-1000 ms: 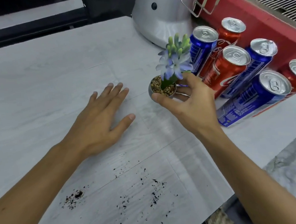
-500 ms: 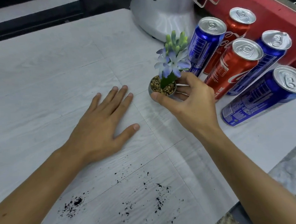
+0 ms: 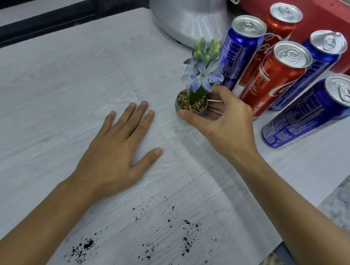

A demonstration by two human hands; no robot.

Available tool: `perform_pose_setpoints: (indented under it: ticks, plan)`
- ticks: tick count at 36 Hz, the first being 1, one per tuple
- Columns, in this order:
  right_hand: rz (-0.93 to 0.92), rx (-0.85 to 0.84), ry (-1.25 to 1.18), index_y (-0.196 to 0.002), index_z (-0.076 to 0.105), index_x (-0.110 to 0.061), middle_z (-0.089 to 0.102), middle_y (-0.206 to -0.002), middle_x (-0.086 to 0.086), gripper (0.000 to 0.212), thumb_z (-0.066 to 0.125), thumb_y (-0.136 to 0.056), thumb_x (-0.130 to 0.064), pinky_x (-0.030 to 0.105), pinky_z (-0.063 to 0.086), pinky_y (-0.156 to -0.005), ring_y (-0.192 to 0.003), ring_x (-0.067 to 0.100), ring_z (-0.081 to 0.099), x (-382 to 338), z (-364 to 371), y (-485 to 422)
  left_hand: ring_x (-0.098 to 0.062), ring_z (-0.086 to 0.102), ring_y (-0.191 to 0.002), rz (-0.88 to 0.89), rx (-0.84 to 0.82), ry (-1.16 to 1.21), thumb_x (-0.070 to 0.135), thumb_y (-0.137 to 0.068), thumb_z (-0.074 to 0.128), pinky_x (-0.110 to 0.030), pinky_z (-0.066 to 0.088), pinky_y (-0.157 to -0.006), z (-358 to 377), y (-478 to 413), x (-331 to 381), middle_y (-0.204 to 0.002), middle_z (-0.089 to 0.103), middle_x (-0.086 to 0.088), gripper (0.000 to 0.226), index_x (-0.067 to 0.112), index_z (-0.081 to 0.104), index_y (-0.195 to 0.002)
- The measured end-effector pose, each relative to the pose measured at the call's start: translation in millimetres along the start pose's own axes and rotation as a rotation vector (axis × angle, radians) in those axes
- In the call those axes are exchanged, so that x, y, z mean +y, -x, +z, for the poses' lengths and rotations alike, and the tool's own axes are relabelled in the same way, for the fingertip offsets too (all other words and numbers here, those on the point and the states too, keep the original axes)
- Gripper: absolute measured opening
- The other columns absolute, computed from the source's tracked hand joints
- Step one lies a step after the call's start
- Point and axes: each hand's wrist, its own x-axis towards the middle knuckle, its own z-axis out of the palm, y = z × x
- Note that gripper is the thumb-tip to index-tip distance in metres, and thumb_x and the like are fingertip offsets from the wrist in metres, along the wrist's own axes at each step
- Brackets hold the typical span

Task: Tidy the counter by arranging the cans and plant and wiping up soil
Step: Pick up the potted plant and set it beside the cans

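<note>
Since the earlier frames, only the camera view has shifted, bringing the cans lower and nearer in frame; both hands and the plant keep their placement on the counter [image 3: 38,98]. The right hand [image 3: 222,125] is closed around the small grey pot [image 3: 180,110] of the plant [image 3: 203,69], with the thumb pressed against the near rim and the fingers curled around the far side. The pot is filled with brown pebbles and stands upright, just left of the group of cans. The left hand [image 3: 116,153] lies flat, palm down, on the counter to the left of the pot, fingers extended and close together, thumb spread apart; it touches no object. Three blue cans [image 3: 240,47] and two red cans [image 3: 275,75] stand upright and close together to the right of the plant, with a further red can cut off at the right edge. Loose dark soil [image 3: 84,246] is scattered across the near part of the counter, between the two forearms. A silver appliance base [image 3: 188,15] stands behind the plant, against a red cabinet [image 3: 316,9].
</note>
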Motion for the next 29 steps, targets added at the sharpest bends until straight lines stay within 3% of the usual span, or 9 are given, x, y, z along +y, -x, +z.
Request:
perform_pose_setpoints:
  ticks: [7,10,15,17,20,25,29]
  plan:
    - [0.026,-0.01,-0.008,-0.14,0.056,-0.018,0.067,-0.128,-0.008,0.08,0.091,-0.074,-0.046,0.025,0.058,-0.096,-0.114,0.002,0.065,-0.2,-6.5,6.6,-0.01,-0.013,-0.159,-0.017,-0.02,0.023,0.073,-0.099,0.015,-0.044,-0.001,-0.13,-4.2,-0.7,3.2,-0.174,-0.009,0.007,0.084,0.024,0.002,-0.167]
    - [0.044,-0.023,0.033,-0.144,0.052,-0.022,0.062,-0.136,-0.006,0.082,0.087,-0.077,-0.052,0.026,0.056,-0.1,-0.119,0.004,0.062,-3.4,-14.3,14.4,-0.007,-0.007,-0.159,-0.055,0.006,0.118,0.07,-0.099,0.025,-0.035,-0.004,-0.129,-10.3,-0.5,8.4,-0.174,0.001,0.009,0.081,0.024,0.016,-0.166]
    - [0.043,-0.084,0.167,-0.149,0.05,-0.022,0.056,-0.147,-0.005,0.077,0.077,-0.085,-0.056,0.033,0.051,-0.106,-0.128,0.009,0.056,-7.4,-29.7,33.3,-0.001,0.005,-0.157,-0.156,0.096,0.276,0.062,-0.099,0.039,-0.023,0.004,-0.125,-23.5,5.7,24.8,-0.171,0.017,0.014,0.071,0.027,0.033,-0.161]
    - [0.009,-0.125,0.275,-0.15,0.049,-0.024,0.053,-0.151,-0.006,0.074,0.069,-0.089,-0.061,0.028,0.045,-0.11,-0.134,0.011,0.051,-8.6,-35.3,43.3,0.0,0.005,-0.157,-0.161,0.091,0.282,0.061,-0.099,0.038,-0.023,0.003,-0.124,-29.5,9.9,29.9,-0.171,0.017,0.014,0.072,0.028,0.032,-0.162]
    - [-0.068,-0.206,0.443,-0.153,0.047,-0.022,0.047,-0.158,-0.005,0.07,0.057,-0.096,-0.062,0.013,0.023,-0.11,-0.144,0.011,0.04,-11.8,-43.6,58.6,-0.003,0.001,-0.158,-0.141,0.028,0.24,0.063,-0.099,0.034,-0.027,-0.004,-0.126,-36.8,17.2,36.8,-0.172,0.012,0.013,0.073,0.03,0.024,-0.164]
    - [-0.119,-0.345,0.565,-0.155,0.046,-0.02,0.039,-0.164,0.0,0.071,0.044,-0.099,-0.063,0.024,0.022,-0.121,-0.151,0.015,0.032,-20.1,-56.7,90.2,-0.004,0.004,-0.158,-0.115,-0.063,0.229,0.063,-0.101,0.033,-0.024,-0.003,-0.125,-42.8,33.9,53.8,-0.172,0.009,0.014,0.071,0.034,0.019,-0.165]
    - [-0.142,-0.354,0.624,-0.154,0.048,-0.02,0.04,-0.164,0.004,0.071,0.042,-0.099,-0.064,0.028,0.023,-0.121,-0.151,0.02,0.034,-27.1,-67.4,123.8,-0.003,0.006,-0.157,-0.077,-0.101,0.218,0.064,-0.102,0.033,-0.021,-0.001,-0.122,-41.6,52.3,71.2,-0.172,0.01,0.017,0.07,0.036,0.018,-0.164]
